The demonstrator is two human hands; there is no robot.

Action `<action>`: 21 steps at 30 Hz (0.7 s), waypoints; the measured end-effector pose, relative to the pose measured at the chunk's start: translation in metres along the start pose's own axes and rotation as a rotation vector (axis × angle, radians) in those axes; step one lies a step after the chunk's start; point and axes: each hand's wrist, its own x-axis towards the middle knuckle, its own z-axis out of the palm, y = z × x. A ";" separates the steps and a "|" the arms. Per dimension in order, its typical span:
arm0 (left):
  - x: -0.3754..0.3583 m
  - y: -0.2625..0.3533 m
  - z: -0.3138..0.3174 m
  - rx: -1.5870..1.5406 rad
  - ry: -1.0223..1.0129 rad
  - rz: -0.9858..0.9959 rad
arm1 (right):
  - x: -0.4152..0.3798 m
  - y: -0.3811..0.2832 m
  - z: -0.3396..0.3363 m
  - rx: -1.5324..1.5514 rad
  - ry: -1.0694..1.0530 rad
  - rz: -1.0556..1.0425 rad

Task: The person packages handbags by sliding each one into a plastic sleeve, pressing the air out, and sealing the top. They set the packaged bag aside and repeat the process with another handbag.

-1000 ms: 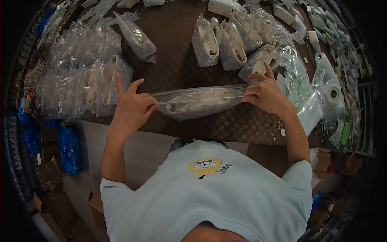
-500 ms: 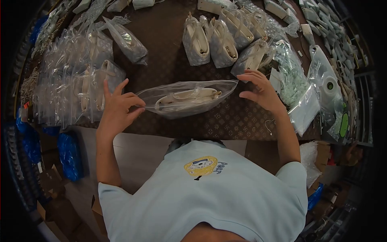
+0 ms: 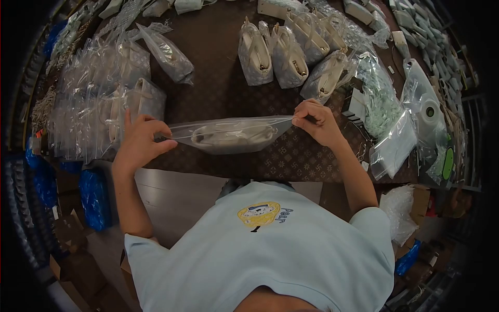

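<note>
Above the near edge of a dark patterned table (image 3: 228, 93), a clear plastic bag (image 3: 228, 136) is stretched flat between the person's two hands, with a pale cream handbag (image 3: 231, 135) lying inside it. At the bag's left corner the left hand (image 3: 138, 145) pinches the plastic between thumb and fingers, the index finger raised a little. At the right corner the right hand (image 3: 317, 122) is clenched on the top edge, knuckles bent and fingertips curled tightly over the plastic. Between the two grips the bag's upper rim runs taut and nearly level, while its belly sags down toward the tabletop; whether it touches the surface I cannot tell. Beyond the bag, toward the far side of the table, a row of pale unwrapped handbags (image 3: 280, 57) stands upright with handles up, close against one another. On the left lies a stack of bagged handbags (image 3: 104, 104), overlapping in glossy plastic. To the right of the right hand sits a loose heap of empty clear bags (image 3: 384, 104), with a roll of tape (image 3: 427, 112) showing through plastic further right. A light blue shirt (image 3: 260, 249) fills the lower part of the view.
</note>
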 end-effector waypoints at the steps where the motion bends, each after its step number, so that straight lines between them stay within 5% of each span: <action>1: 0.003 0.011 0.001 0.029 0.158 0.067 | -0.001 0.000 0.002 0.001 0.002 -0.007; 4: 0.028 0.079 0.028 0.015 0.544 0.297 | -0.006 -0.004 0.007 0.049 0.070 0.047; 9: 0.079 0.163 0.080 -0.168 0.441 0.518 | -0.006 -0.015 0.005 -0.145 0.062 -0.059; 21: 0.088 0.173 0.086 -0.181 0.559 0.634 | -0.016 -0.006 0.005 -0.120 0.097 -0.001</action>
